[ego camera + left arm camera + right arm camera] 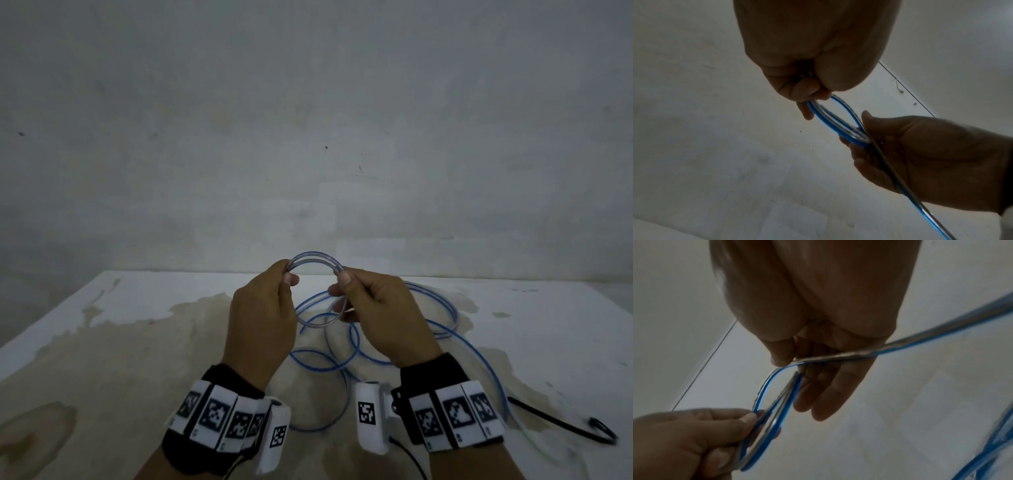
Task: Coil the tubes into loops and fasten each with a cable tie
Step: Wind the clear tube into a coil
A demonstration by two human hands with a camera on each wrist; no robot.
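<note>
A clear tube with a blue stripe is partly wound into a small loop (315, 258) held up above the table between both hands. My left hand (286, 275) pinches the loop's left side between thumb and curled fingers (807, 92). My right hand (342, 281) pinches the right side with thumb and forefinger (781, 360); its other fingers hang straighter. The rest of the tube (342, 346) lies in loose tangled curves on the table below. In the right wrist view the free length (941, 337) runs off to the right. A black cable tie (561, 421) lies at the right.
The white table (120, 342) is stained brown across its middle and ends at a bare grey wall (308, 137). Both wrists wear black bands with white marker blocks.
</note>
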